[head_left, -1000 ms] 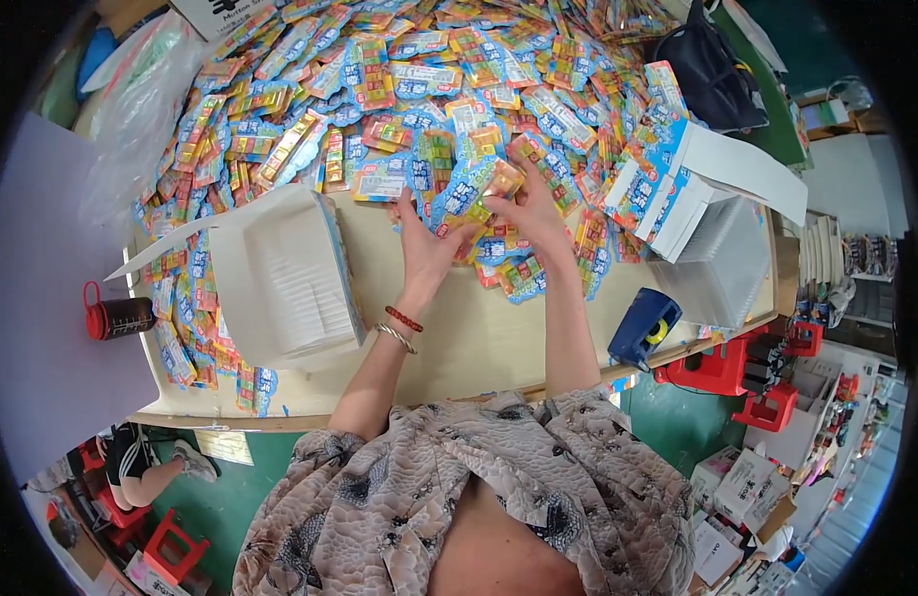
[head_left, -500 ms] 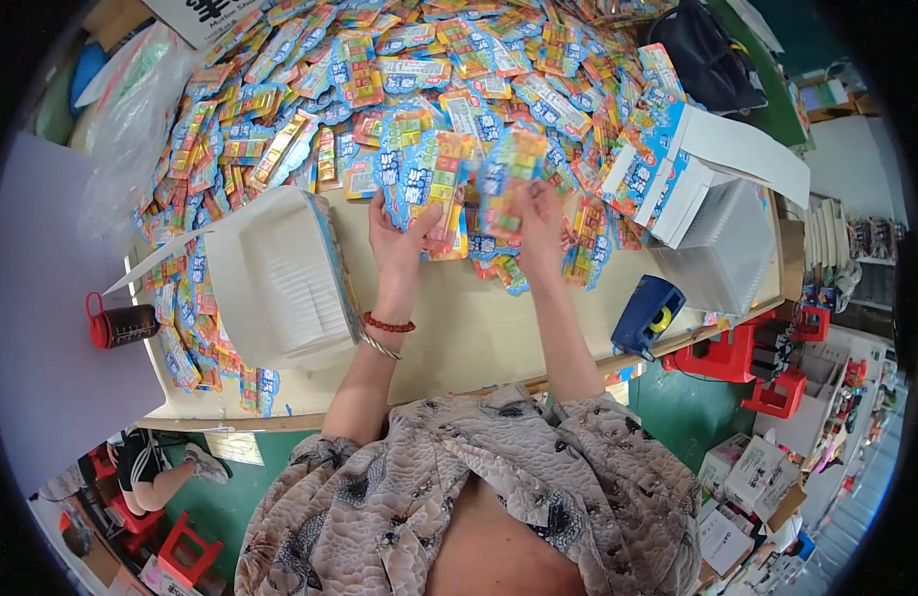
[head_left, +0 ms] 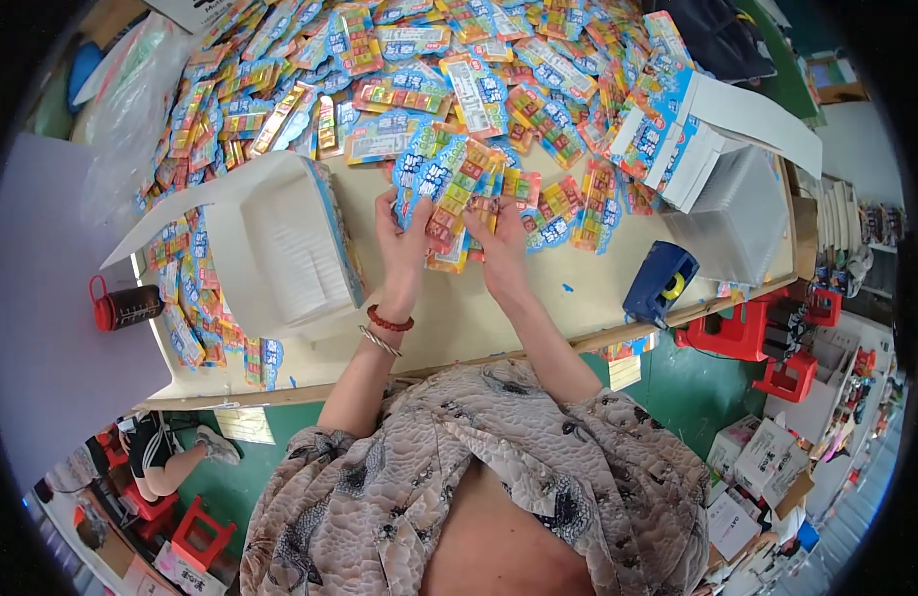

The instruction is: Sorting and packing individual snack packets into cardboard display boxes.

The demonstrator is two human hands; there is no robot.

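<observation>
The right hand, apart from the left hand half a second ago, now joins it on one fanned bunch of colourful packs, gathered and gripped by both above the table, inward from its near edge's middle.

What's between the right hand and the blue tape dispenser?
Mostly bare tabletop, with one small blue scrap lying between the right hand and the blue tape dispenser. The head view shows it.
</observation>
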